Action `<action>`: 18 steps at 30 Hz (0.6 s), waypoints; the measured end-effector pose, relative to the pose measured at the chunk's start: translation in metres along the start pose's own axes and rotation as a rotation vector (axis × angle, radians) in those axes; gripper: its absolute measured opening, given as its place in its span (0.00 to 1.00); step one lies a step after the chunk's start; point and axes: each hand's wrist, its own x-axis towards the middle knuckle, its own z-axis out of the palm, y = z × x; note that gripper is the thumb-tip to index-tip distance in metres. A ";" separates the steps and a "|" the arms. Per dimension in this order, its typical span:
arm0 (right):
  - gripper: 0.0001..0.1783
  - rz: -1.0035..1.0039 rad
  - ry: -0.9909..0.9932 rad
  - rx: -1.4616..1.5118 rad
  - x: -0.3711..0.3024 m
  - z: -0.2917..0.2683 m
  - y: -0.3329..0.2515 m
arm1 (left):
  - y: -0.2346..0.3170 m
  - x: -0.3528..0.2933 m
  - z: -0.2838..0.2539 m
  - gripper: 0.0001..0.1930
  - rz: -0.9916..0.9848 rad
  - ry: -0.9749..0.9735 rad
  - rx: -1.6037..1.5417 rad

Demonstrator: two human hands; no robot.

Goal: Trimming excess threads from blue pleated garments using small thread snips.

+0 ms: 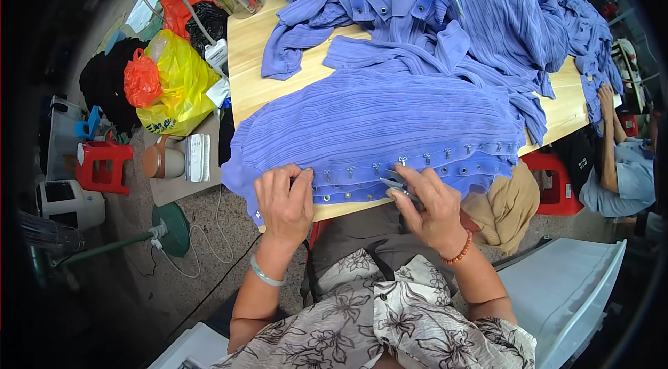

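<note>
A ribbed blue-purple knit garment [376,115] lies spread along the table's near edge. Metal hooks run in a row along one of its front bands, and metal eyelets dot the band below. My left hand [285,205] is closed on the garment's near edge, fingers bent and thumb pressed beside them. Over the hooked band, right of the middle, my right hand [433,205] grips a small pair of metal thread snips [398,184]. The snips' blades point left, close to the band; part of them is hidden by my fingers.
More garments of the same colour [487,21] are heaped across the back of the wooden table [250,49]. To the left are a yellow plastic bag [177,84], a lidded mug [165,159] and a red stool [104,166]. Another person [619,174] works at the far right.
</note>
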 end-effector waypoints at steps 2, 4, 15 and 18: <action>0.21 -0.015 -0.035 0.003 0.000 0.002 -0.001 | -0.001 -0.001 -0.001 0.09 -0.018 0.012 -0.054; 0.21 -0.036 -0.050 0.009 0.001 0.005 -0.005 | -0.001 -0.003 -0.005 0.09 -0.034 0.023 -0.107; 0.22 -0.153 -0.145 0.005 0.012 0.033 -0.028 | 0.004 -0.007 -0.017 0.08 0.017 0.035 -0.067; 0.22 -0.163 -0.144 0.007 0.013 0.039 -0.029 | 0.003 -0.008 -0.016 0.08 0.036 0.033 -0.074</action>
